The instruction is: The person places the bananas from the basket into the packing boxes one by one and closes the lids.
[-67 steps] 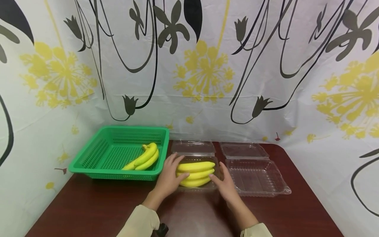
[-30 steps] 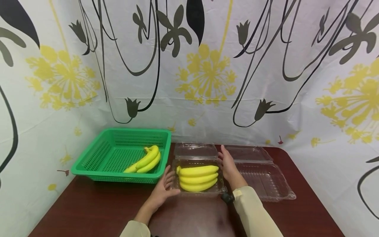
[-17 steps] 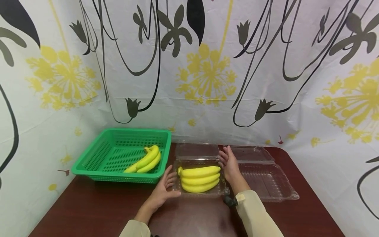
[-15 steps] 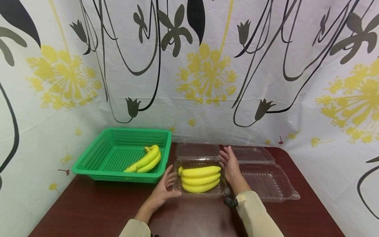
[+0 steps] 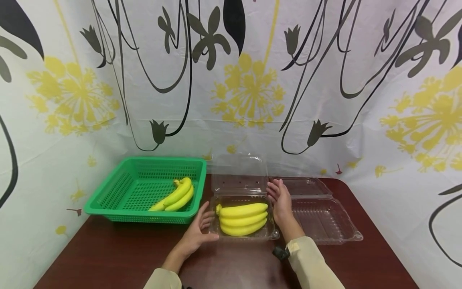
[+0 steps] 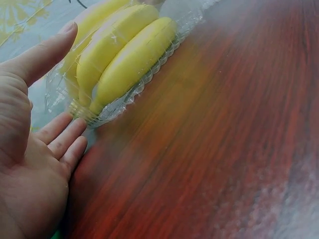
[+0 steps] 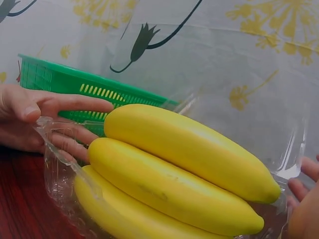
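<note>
A spread left hand (image 5: 196, 233) and a right hand (image 5: 282, 204) with loosely bent fingers, neither gripping anything, flank a box (image 5: 272, 233) of three bananas (image 5: 243, 220) on the table (image 5: 119, 245), a second box (image 5: 321, 220) alongside. The thin box looks light, slick and easily dented, best taken by its side walls; one basket (image 5: 144, 217) holds another bunch (image 5: 179, 196).

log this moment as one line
left hand: beside box; right hand: beside box; bananas: in box; lid: open; basket: left of box
</note>
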